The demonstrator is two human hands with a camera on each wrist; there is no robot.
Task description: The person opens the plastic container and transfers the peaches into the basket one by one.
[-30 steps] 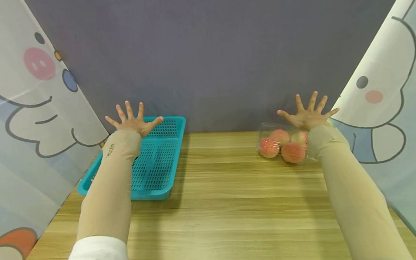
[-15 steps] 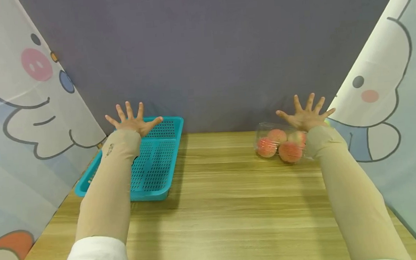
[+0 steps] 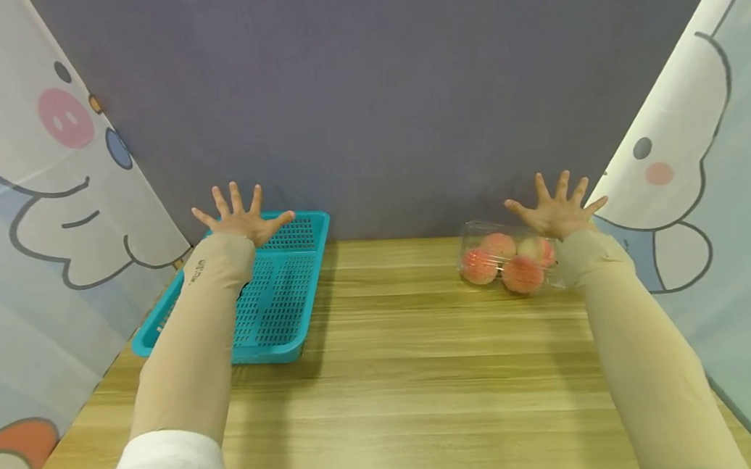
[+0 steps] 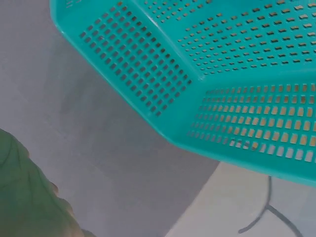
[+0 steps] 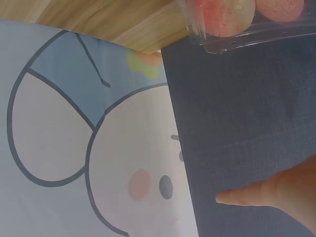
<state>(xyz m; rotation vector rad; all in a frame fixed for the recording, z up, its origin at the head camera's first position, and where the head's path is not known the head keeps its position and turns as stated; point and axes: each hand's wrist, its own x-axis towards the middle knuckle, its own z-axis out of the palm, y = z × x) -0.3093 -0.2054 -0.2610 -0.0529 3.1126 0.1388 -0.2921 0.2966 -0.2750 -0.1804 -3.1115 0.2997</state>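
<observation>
My left hand (image 3: 241,223) is held out with its fingers spread, over the far part of a teal plastic basket (image 3: 314,297) in the head view. The left wrist view shows the basket's perforated wall (image 4: 140,59) and part of my palm (image 4: 29,192). On the right, my right hand (image 3: 558,211) is spread the same way, holding nothing. Just left of that wrist lies a clear plastic box (image 3: 470,234) with several red-and-yellow peaches (image 3: 522,275) inside. In the right wrist view the box's edge (image 5: 222,48) appears at the top, and one finger (image 5: 247,194) shows at lower right.
The wooden table (image 3: 412,377) runs between both arms. A dark grey cloth wall (image 3: 379,103) stands behind it. Cartoon-printed curtains flank the table, one on the left (image 3: 9,238) and one on the right (image 3: 735,238).
The view has shifted slightly, so the basket, box and curtains sit a little further left. Both hands keep their spread pose, nearly still.
</observation>
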